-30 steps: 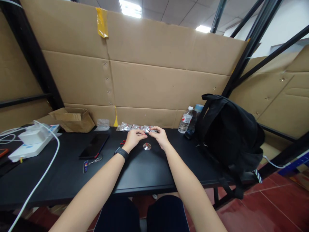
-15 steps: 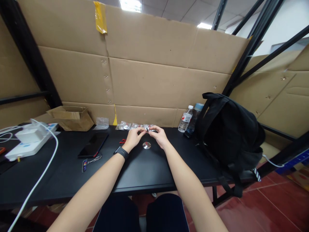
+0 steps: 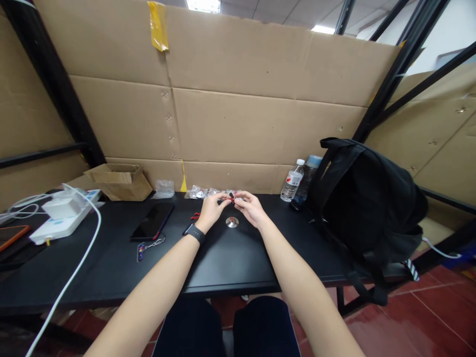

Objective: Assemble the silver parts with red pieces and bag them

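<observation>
Both hands meet over the far part of the black table (image 3: 230, 263). My left hand (image 3: 210, 210), with a black watch on its wrist, and my right hand (image 3: 251, 208) pinch a small red and black piece (image 3: 231, 197) between their fingertips. A shiny round metal disc (image 3: 232, 222) lies on the table just below the hands. Behind them, along the cardboard wall, lies a row of small clear bags with metal parts (image 3: 203, 193). A small red item (image 3: 195, 216) sits left of my left hand.
A black phone (image 3: 152, 221) and a keychain (image 3: 148, 246) lie to the left. Further left are a white power strip with cables (image 3: 61, 220) and an open cardboard box (image 3: 119, 181). Two water bottles (image 3: 293, 186) and a black backpack (image 3: 368, 198) stand at the right.
The hands have lifted slightly off the bags and now hold a small red and black piece between them. The camera has shifted a little to the left.
</observation>
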Available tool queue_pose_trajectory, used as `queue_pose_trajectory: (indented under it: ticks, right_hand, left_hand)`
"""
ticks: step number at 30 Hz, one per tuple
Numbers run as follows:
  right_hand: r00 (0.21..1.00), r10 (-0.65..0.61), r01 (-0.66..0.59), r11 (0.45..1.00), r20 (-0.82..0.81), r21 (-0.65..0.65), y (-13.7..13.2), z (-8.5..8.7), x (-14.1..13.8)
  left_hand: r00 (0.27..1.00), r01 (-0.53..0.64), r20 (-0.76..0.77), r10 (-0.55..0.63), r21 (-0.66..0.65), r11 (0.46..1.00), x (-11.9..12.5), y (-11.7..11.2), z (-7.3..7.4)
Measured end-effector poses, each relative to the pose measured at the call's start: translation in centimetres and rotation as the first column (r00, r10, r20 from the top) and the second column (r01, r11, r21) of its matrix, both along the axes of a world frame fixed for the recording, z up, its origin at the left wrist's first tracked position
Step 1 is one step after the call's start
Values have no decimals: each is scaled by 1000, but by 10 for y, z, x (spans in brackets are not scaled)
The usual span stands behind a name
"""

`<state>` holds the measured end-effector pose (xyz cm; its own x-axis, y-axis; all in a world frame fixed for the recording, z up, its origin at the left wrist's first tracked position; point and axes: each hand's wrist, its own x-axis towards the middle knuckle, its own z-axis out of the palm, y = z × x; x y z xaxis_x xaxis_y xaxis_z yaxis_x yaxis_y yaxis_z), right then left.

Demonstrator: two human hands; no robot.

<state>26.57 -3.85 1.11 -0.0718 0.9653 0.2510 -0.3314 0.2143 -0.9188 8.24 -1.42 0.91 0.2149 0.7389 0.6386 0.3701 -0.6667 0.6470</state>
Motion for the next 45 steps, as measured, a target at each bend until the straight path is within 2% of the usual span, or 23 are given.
queue_pose_trajectory:
  ticks: [8, 13, 19, 24, 27, 33, 36, 45]
  right_hand:
    - [999, -6, 5, 999, 35, 34, -6, 4, -4]
    - [999, -39, 37, 997, 33, 61, -4, 1, -6]
    - [991, -101, 95, 993, 85, 75, 2, -5, -3]
    - [985, -66, 52, 994, 159, 92, -1, -2, -1]
    - [981, -57, 40, 995, 183, 93, -4, 1, -2]
    - [958, -158, 124, 981, 238, 151, 1, -1, -4]
    - [955, -145, 104, 981, 259, 166, 2, -2, -3]
    - [944, -107, 86, 993, 311, 83, 2, 1, 0]
  left_hand:
    - [994, -31, -100, 44, 126, 992, 3, -6, 4]
    - [982, -132, -121, 146, 117, 984, 7, -7, -2]
    - [970, -152, -177, 166, 89, 984, 7, -11, 1]
    - [950, -204, -224, 218, 85, 975, 5, -11, 2]
    - [947, -224, -218, 235, 75, 972, 5, -10, 0]
    - [960, -200, -195, 201, 23, 980, 8, -10, -1]
    - [959, -204, -193, 206, 29, 978, 8, -11, -1]
    - [968, -204, -137, 210, 54, 978, 5, -8, 2]
